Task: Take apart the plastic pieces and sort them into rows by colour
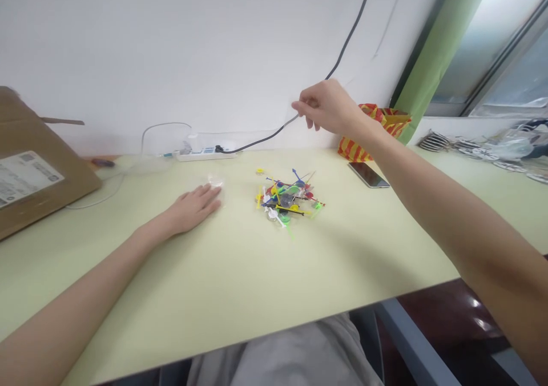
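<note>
My right hand (327,107) is raised above the back of the pale yellow table (240,272), fingers pinched on the upper edge of what looks like a clear plastic bag (240,146), which is very faint. My left hand (192,206) lies flat and open on the table, fingertips on a crumpled clear bit of plastic (215,180). A small heap of colourful plastic sticks (286,200) lies to the right of the left hand, below the raised right hand.
A white power strip (205,153) with a black cable (342,49) lies along the wall. A cardboard box (29,169) stands at the left. Right of the heap lie a dark phone (368,175) and a red-and-yellow striped bag (385,124). Clutter fills the far right.
</note>
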Demonstrator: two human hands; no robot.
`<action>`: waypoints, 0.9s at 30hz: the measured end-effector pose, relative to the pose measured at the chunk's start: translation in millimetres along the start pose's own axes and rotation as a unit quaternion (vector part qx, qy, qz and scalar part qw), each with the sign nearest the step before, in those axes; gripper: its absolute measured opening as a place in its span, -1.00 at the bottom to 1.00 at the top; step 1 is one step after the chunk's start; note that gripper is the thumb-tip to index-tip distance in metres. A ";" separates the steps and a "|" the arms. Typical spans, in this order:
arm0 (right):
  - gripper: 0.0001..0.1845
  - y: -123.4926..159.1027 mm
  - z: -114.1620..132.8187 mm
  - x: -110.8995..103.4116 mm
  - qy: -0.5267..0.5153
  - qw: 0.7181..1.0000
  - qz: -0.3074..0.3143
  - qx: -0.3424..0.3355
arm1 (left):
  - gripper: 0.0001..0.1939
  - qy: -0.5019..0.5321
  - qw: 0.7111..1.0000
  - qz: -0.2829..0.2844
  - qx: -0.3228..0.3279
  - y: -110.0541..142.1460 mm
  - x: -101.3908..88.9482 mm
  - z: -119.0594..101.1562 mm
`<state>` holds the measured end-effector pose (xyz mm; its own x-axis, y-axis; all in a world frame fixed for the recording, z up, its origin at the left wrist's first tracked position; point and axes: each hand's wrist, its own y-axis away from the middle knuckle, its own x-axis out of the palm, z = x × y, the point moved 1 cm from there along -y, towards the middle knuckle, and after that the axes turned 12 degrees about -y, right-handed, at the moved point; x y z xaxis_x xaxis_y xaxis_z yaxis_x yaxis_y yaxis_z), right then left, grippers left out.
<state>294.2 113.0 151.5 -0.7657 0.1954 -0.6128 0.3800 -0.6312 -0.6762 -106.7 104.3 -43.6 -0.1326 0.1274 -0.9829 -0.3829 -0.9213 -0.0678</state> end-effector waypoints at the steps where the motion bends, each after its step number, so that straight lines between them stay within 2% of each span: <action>1: -0.59 -3.0 2.1 -3.5 -0.003 1.000 -0.019 0.002 | -0.26 0.000 1.000 0.001 -0.001 0.4 0.3 -0.3; 2: -0.57 -4.8 4.1 -6.0 -0.008 0.999 -0.048 0.004 | -0.27 0.001 1.000 0.002 -0.001 0.7 0.4 -0.6; 4: -0.54 -2.1 7.6 -5.8 -0.040 0.987 -0.154 0.006 | -0.28 0.000 1.000 -0.007 -0.003 1.1 -1.3 -1.7; 5: -0.55 3.4 8.8 -2.1 -0.071 0.972 -0.222 0.009 | -0.29 -0.002 1.000 -0.024 -0.003 1.1 -3.9 -3.0; 7: -0.57 23.4 10.2 13.9 -0.163 0.926 -0.339 0.037 | -0.33 -0.005 0.996 -0.087 0.001 1.9 -14.0 -9.6; 8: -0.59 37.0 10.5 26.2 -0.219 0.907 -0.352 0.076 | -0.34 -0.001 0.992 -0.126 0.008 3.3 -21.5 -15.8; 9: -0.61 52.2 11.1 40.5 -0.277 0.891 -0.336 0.127 | -0.36 0.013 0.987 -0.162 0.019 5.8 -30.2 -24.6; 11: -0.67 85.4 13.9 70.1 -0.390 0.838 -0.298 0.238 | -0.39 0.073 0.978 -0.190 0.052 14.4 -49.0 -49.7; 13: -0.68 115.9 20.0 94.6 -0.462 0.780 -0.284 0.313 | -0.44 0.148 0.970 -0.159 0.110 27.1 -66.2 -83.5; 15: -0.55 137.2 30.0 110.7 -0.502 0.755 -0.268 0.325 | -0.46 0.230 0.956 -0.100 0.151 40.4 -78.9 -118.5; 18: -0.35 149.7 49.6 122.5 -0.532 0.763 -0.229 0.288 | -0.43 0.372 0.919 -0.049 0.119 53.8 -87.4 -154.9; 20: -0.35 149.7 62.3 127.0 -0.523 0.794 -0.175 0.255 | -0.51 0.442 0.889 -0.046 0.105 55.9 -86.1 -163.3; 22: -0.53 148.3 71.2 130.8 -0.479 0.840 -0.124 0.222 | -0.58 0.495 0.862 -0.058 0.091 52.8 -80.4 -160.7; 24: -0.74 147.8 74.3 133.6 -0.429 0.877 -0.099 0.195 | -0.60 0.541 0.835 -0.083 0.056 46.9 -72.9 -152.1; 25: -0.76 148.1 73.6 134.5 -0.413 0.886 -0.094 0.188 | -0.61 0.563 0.821 -0.092 0.035 44.0 -69.4 -147.5; 27: -0.68 149.0 68.8 135.2 -0.402 0.892 -0.088 0.190 | -0.62 0.598 0.795 -0.097 0.007 39.5 -64.4 -140.2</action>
<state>211.6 -6.3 -3.9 -0.9787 -0.1879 0.0824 0.1315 -0.8828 -0.4509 14.9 8.3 -7.0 0.8919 -0.1817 -0.4141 -0.3015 -0.9214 -0.2451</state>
